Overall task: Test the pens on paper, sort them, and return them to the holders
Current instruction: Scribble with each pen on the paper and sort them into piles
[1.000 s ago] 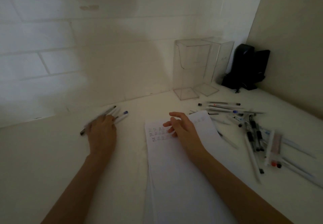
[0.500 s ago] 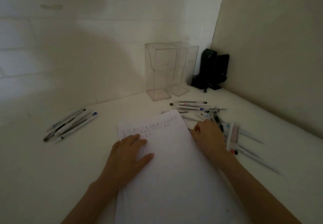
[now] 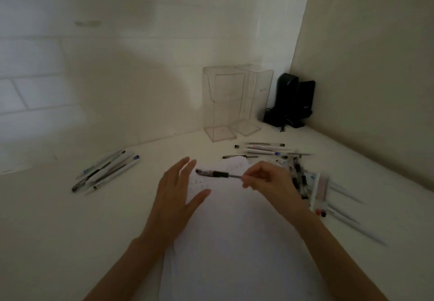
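Right grip point(image 3: 270, 181): fingertips pinched on the right end of 1 dark pen point(image 3: 216, 173), held just above the far end of the paper point(image 3: 234, 242). Left grip point(image 3: 176, 192): spread, fingers straight, holding nothing, over the paper's left edge, its fingertips just beside the pen's free end.

Orientation: the pen's long axis runs left to right across the paper, nearly level. Its thicker dark end, apparently capped, points left toward the left grip.

Progress: a few faint test marks show at the paper's far end. A small row of pens point(image 3: 105, 171) lies well left of the paper, side by side, judged to be already tested and sorted. A larger loose heap of pens point(image 3: 300, 173) lies just right of the paper, judged untested. The 2 clear holders point(image 3: 223, 103), beyond the paper's far end against the wall, appear empty, so no pens have gone back into them. All rests on a pale surface point(image 3: 58, 230).
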